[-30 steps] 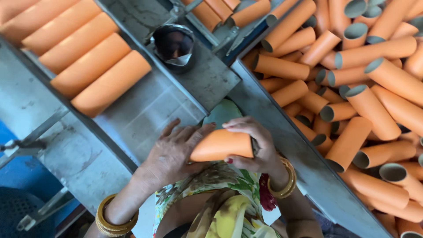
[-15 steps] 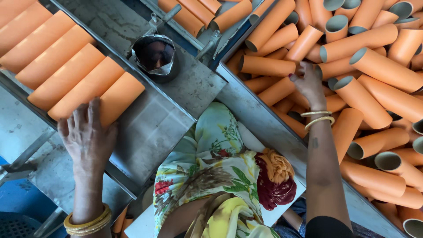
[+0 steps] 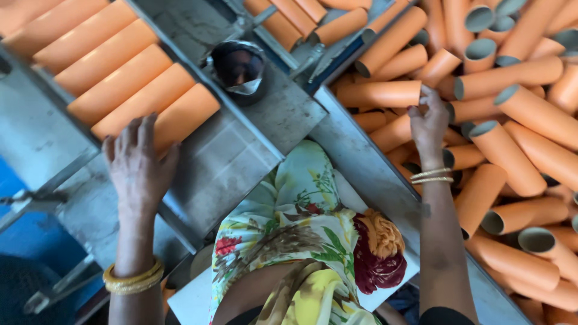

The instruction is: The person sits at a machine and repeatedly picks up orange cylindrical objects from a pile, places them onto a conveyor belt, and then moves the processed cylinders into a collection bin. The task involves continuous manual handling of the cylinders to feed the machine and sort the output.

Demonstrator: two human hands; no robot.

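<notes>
Orange tubes, cardboard, fill this top-down view of one person's two bare hands at work. Nearest the camera: lap in floral fabric (image 3: 301, 241), w/ gold bangles (image 3: 133, 278) on the left wrist and thin ones on the right. Left hand (image 3: 139, 164) lies flat, fingers spread, grip apart and holding nothing, fingertips touching the end tube (image 3: 180, 117) of a neat side-by-side row (image 3: 102, 60) on a sloped grey metal surface (image 3: 229, 162); the palm looks placed to steady that row against the slope. Right hand (image 3: 428, 120) reaches over a metal rail (image 3: 373, 174) into a loose heap of tubes (image 3: 518, 126), fingers curled around the end of one tube (image 3: 379, 94) lying crosswise; grip closing on it, though whether it is fully clamped I cannot tell. Farther off, btwn the hands, a small dark round pot (image 3: 239, 67) sits on the metal. Beyond it, more tubes (image 3: 301, 15) lie in a channel at the top edge.
</notes>
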